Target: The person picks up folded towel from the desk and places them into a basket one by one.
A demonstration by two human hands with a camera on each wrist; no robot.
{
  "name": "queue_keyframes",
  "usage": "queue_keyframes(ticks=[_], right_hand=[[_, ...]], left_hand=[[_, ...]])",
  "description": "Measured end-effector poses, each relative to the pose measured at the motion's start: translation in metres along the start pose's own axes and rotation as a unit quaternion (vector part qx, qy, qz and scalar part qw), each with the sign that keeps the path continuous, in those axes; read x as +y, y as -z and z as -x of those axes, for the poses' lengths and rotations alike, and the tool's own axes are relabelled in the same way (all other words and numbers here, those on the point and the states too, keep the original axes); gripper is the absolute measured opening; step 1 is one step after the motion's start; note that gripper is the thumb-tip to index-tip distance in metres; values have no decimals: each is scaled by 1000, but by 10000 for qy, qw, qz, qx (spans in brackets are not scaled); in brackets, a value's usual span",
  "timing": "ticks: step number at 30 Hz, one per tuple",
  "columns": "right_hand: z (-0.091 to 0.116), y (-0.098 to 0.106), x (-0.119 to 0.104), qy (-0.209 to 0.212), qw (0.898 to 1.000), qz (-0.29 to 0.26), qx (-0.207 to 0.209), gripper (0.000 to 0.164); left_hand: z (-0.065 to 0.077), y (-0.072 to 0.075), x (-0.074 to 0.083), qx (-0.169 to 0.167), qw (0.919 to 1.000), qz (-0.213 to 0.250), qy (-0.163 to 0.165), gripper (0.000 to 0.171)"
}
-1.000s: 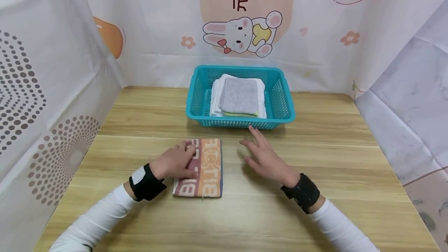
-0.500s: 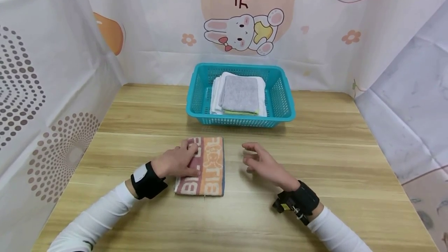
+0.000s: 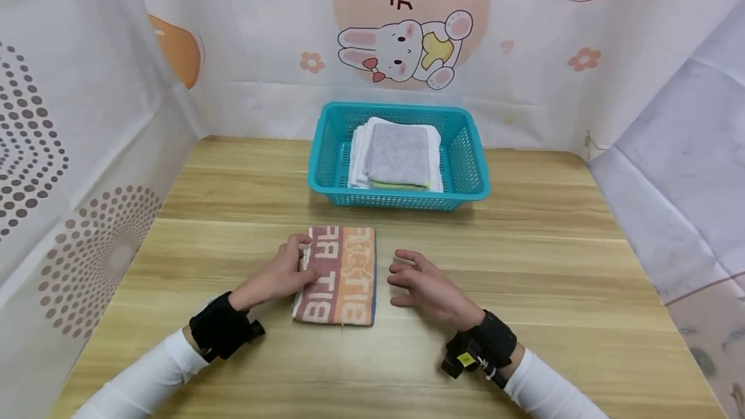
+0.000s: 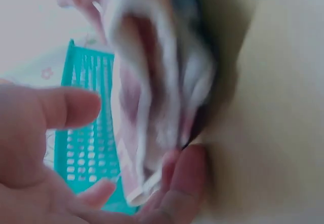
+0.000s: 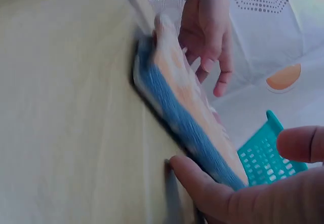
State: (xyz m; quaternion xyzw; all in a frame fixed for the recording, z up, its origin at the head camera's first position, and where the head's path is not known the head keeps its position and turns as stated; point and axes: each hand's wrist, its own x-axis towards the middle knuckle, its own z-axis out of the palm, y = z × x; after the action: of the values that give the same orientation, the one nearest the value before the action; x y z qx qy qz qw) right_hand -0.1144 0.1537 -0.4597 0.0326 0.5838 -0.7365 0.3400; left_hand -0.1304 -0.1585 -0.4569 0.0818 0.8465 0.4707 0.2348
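A folded towel (image 3: 348, 283) with orange and maroon bands and pale lettering lies on the wooden table (image 3: 372, 374). My left hand (image 3: 278, 279) is at its left side, thumb over the maroon band and fingers along the folded edge. In the left wrist view the thumb (image 4: 81, 107) stands apart from the fingers, whose tips are at the bottom of the towel's layers. To the right of the towel is my right hand (image 3: 431, 288), fingers spread and slightly bent, holding nothing. The right wrist view shows its fingertips near the towel's blue edge (image 5: 177, 115).
Behind the towel stands a teal plastic basket (image 3: 401, 198). Inside it a folded grey cloth (image 3: 400, 155) lies on folded white cloths (image 3: 435, 157). A printed white curtain (image 3: 262, 50) rises at the table's back edge, with more sheeting on both sides.
My left hand has slid from the towel's top to its left edge, uncovering more of the maroon band. My right hand has come down from near the basket toward the towel's right side.
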Motion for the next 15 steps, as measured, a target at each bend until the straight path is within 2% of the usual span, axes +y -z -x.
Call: queue_keyframes(ticks=[3,5,15], right_hand=[[-3,-5,2,-130,9997,-185,-99,65],[-5,-6,3,-150,9996,-232,-83,65],[-4,-2,5,-90,9997,-218,-73,63]], left_hand=[[3,-3,-2,-285,9946,992,44,62],[3,-6,-2,-399,9900,1348,87,62],[4,-13,2,-475,9876,1484,169,54]])
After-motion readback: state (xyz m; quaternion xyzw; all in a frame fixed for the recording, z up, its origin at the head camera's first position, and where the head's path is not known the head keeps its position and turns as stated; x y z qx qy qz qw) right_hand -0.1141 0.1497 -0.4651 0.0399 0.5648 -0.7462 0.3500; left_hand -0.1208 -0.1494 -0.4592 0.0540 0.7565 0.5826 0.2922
